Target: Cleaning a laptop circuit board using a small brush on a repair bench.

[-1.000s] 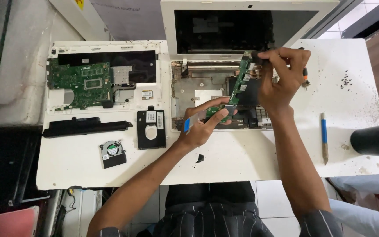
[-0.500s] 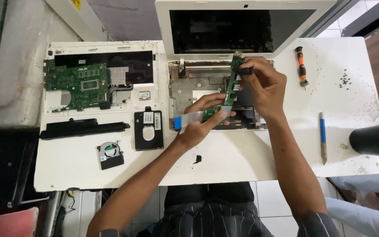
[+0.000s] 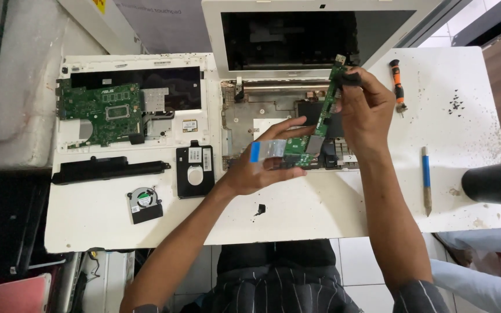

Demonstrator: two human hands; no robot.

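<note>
Gripping a green circuit board (image 3: 319, 124) between them, both hands hold it tilted on edge above the opened white laptop base (image 3: 244, 124). The right hand (image 3: 366, 110) pinches the board's upper end; the left hand (image 3: 259, 168) clasps its lower end beside a blue-tipped ribbon cable (image 3: 268, 149). Left of that base on the counter (image 3: 320, 214) lie a hard drive (image 3: 195, 171) and a small fan (image 3: 144, 203).

White table (image 3: 320, 214): 2 opened laptops (image 3: 134, 104) (image 3: 285, 116), battery bar (image 3: 108, 170), fan (image 3: 144, 204), hard drive (image 3: 195, 171), screwdriver (image 3: 398, 87) upper right, pen (image 3: 425, 179) right.
</note>
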